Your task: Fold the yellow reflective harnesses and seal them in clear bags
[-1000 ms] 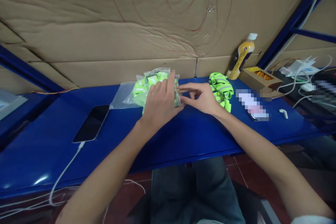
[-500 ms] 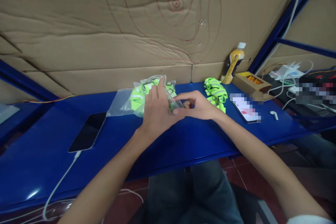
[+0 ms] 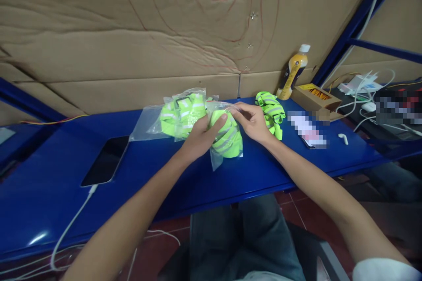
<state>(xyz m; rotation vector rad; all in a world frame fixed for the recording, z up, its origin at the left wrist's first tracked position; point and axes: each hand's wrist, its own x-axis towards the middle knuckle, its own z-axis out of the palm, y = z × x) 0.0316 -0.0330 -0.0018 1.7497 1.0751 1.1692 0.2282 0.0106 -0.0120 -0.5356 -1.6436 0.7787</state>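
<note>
My left hand (image 3: 200, 134) grips a clear plastic bag (image 3: 227, 140) stuffed with a folded neon-green reflective vest, thumb pressed on its side. My right hand (image 3: 252, 120) pinches the top edge of the same bag. The bag hangs just above the blue table (image 3: 198, 180). Behind it lies a pile of other bagged green vests (image 3: 180, 112). A loose, unbagged green vest (image 3: 272, 109) sits just right of my right hand.
A black phone (image 3: 106, 160) on a white cable lies at the left. An orange drink bottle (image 3: 292, 72), a small cardboard box (image 3: 314, 96), a second phone (image 3: 306, 129), a white earbud (image 3: 343, 139) and tangled cables (image 3: 362, 96) are at the right. Cardboard lines the wall behind.
The bag in my hands has turned and dropped so the packed green vest now shows in front of my left hand. My right hand has shifted up to the bag's top edge.
</note>
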